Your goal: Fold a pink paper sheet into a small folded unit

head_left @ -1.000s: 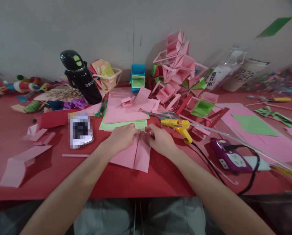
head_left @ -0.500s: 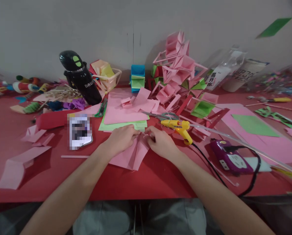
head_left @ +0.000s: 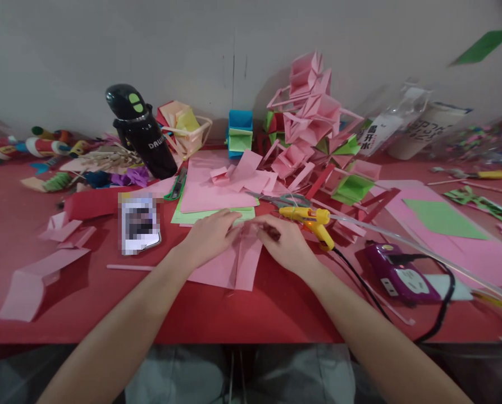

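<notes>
A sheet of pink paper with a standing crease down its middle lies at the table's front, under and between my hands. My left hand rests over its upper left part, thumb and fingers closed at the far edge near the crease. From the right, my right hand pinches the far end of the crease with curled fingers. The fingertips of both hands nearly meet there and partly hide the paper. Just beyond lie green sheets beneath a stack of pink paper.
Right of my hands lies a yellow glue gun, its cord running to a purple power strip. Grey scissors lie behind it. Leftward are a phone, a green cutter and a black bottle. Folded pink paper pieces pile up behind.
My right hand has moved slightly right, and the paper's right half has spread wider and flatter. The crease stands straighter. The whole view has shifted a little.
</notes>
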{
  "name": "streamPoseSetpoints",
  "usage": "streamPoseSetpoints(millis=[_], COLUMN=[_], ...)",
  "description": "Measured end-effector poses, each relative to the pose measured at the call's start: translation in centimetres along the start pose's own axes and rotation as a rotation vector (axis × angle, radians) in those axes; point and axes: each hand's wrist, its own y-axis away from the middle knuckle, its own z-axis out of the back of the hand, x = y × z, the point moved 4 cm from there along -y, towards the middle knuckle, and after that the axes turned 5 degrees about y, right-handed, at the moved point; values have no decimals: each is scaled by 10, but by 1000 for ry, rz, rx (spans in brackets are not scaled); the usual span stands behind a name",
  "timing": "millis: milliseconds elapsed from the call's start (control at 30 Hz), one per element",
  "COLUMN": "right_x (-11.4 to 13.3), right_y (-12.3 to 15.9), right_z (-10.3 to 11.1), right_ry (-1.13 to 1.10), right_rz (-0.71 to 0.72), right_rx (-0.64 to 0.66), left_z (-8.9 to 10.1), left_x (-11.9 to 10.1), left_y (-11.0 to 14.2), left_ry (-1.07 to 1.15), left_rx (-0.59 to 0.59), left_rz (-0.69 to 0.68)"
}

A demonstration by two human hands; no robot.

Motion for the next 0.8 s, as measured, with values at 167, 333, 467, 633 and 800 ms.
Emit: streamPoseSetpoints(millis=[167,333,467,633,800], right_x=[5,4,1,-9,-12], right_y=[0,-1,-3,-5,-7], right_z=[2,5,0,-9,-13], right_ry=[-27,-20,-8,-1,54], right_rz=[96,127,59,-73,-60], right_rx=[-65,-143,-56,-8,0], left_z=[8,14,20,21,8], left_x=[8,16,20,21,16], left_y=[-1,-5,-7,-8,-9], left_ry=[67,238,204,60,9], left_rx=[-9,-1,-112,-223,-122], left_rz=[101,129,143,152,103])
